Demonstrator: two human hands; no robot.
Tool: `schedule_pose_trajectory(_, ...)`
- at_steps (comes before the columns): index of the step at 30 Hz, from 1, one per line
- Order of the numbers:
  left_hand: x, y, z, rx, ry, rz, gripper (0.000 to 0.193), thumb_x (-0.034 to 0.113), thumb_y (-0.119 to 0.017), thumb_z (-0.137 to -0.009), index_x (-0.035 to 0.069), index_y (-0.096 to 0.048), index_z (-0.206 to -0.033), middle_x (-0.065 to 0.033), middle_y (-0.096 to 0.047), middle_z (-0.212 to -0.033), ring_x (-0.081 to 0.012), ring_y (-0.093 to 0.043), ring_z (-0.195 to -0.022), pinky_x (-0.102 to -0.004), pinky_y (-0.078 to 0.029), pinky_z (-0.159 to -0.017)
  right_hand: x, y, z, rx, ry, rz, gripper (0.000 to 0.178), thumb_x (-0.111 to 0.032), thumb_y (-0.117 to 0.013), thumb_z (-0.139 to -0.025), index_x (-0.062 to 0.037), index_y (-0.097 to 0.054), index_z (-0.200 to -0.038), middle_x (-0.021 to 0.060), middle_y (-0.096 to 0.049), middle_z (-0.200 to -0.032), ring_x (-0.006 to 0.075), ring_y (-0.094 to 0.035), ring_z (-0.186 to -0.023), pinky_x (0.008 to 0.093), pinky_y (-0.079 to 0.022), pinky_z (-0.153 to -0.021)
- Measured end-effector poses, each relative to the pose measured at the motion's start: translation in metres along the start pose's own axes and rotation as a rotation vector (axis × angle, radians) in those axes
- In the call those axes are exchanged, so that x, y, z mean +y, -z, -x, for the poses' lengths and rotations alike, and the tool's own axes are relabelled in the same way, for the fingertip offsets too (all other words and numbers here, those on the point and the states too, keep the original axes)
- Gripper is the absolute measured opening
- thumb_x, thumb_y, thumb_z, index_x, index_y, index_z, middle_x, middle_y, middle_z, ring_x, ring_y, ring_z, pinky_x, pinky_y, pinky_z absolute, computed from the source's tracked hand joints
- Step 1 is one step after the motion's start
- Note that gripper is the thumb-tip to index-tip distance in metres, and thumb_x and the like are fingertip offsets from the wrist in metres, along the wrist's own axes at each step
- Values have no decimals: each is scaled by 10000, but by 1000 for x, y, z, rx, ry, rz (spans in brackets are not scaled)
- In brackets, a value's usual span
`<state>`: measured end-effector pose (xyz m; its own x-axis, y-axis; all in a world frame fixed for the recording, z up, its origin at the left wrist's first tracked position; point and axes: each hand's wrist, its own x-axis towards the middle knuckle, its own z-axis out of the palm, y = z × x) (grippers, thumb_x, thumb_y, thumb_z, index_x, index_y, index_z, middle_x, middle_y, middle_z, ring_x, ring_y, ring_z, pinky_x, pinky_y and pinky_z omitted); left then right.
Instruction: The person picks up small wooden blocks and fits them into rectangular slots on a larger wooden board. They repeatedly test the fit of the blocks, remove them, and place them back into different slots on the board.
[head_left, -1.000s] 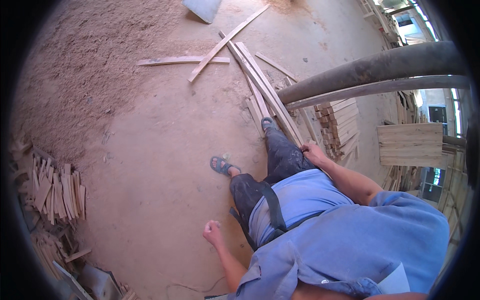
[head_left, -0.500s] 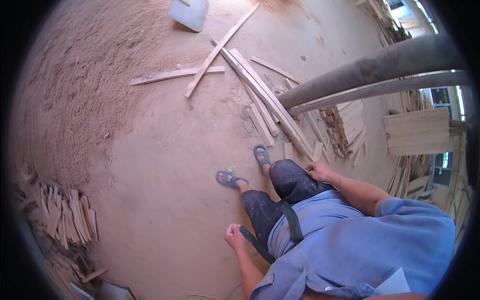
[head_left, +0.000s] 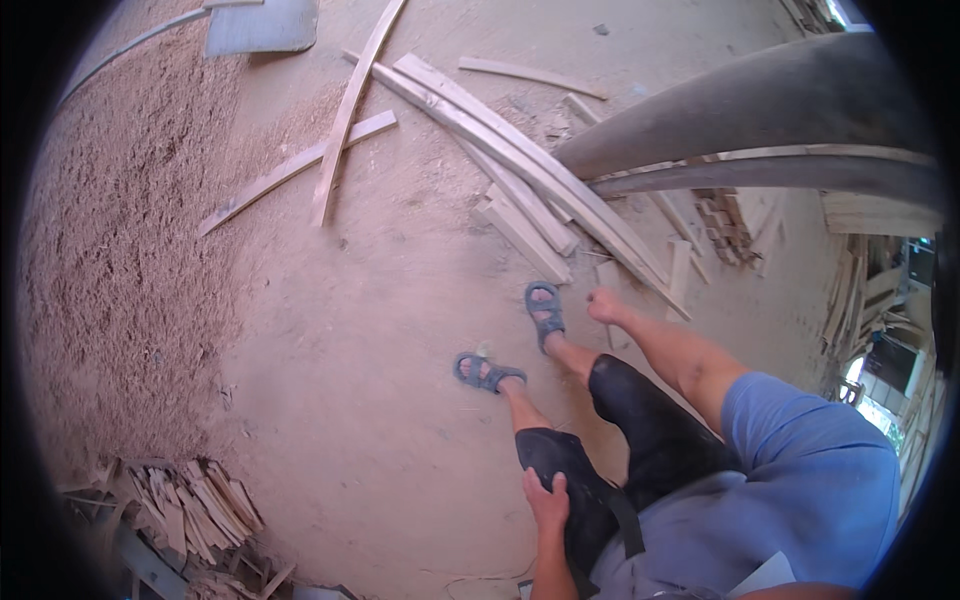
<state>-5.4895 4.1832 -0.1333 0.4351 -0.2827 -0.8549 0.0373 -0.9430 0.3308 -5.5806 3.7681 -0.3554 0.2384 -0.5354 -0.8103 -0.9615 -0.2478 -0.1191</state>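
Note:
My left hand [head_left: 547,500] rests against the left leg of my black shorts [head_left: 570,465], thumb and fingers apart, with nothing seen in it. A dark strap [head_left: 628,522] hangs beside it at my waist. My right hand [head_left: 604,305] reaches forward past my right knee, fingers curled, and no object shows in it. Just beyond that hand lies a short wooden block [head_left: 608,274]. To its right is another short wooden piece [head_left: 680,272], beside long pale wooden strips [head_left: 540,175] lying on the floor.
Two crossed strips [head_left: 345,125] lie ahead, near a flat metal shovel blade [head_left: 262,28]. Sawdust [head_left: 130,260] covers the left side. A thick dark pole [head_left: 750,105] slants in from the right, over stacked wood [head_left: 722,228]. Wood offcuts [head_left: 195,505] are piled at lower left.
My right hand has moved off my thigh and forward toward the wood. My left hand has come from out beside the strap onto my leg. The view has shifted.

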Motion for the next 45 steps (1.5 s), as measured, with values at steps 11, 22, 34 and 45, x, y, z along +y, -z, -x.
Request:
schedule_pose_trajectory(11,61,28,-73,171,37,-294,663,386,-766,-822,33,-573,-1349,-275,-469,-1441,-472,-471,-1303,-555,-440,-1053,-5,-61,-237,450,-294,-95,569,-259,-672,-797,29,-580,-1279,309,-594,-1312,437,-557,-1273,499,-449,-1087)
schedule_pose_trajectory(22,52,22,-74,179,-20,-338,643,353,-784,-801,37,-591,-1326,-280,-496,-1412,-466,-486,-1290,-540,-436,-1060,-9,-16,-149,-101,-60,-405,549,-456,-805,-731,10,-713,-1007,171,-746,-995,353,-727,-882,463,-593,-782)
schedule_pose_trajectory(34,77,12,-66,-9,66,-455,627,382,-708,-860,56,-585,-1381,-244,-495,-1439,-428,-489,-1303,-511,-438,-1082,-10,24,91,-554,-196,-1563,571,-302,-787,-806,38,-619,-1233,195,-720,-954,331,-717,-859,461,-587,-720)
schedule_pose_trajectory(45,105,39,-72,-190,-29,-27,578,312,-660,-947,-61,-576,-1381,-256,-680,-1252,-347,-655,-1154,-409,-493,-1021,56,61,282,-131,-33,-923,524,-94,-788,-621,-18,-693,-1131,114,-711,-936,177,-656,-846,352,-546,-746)
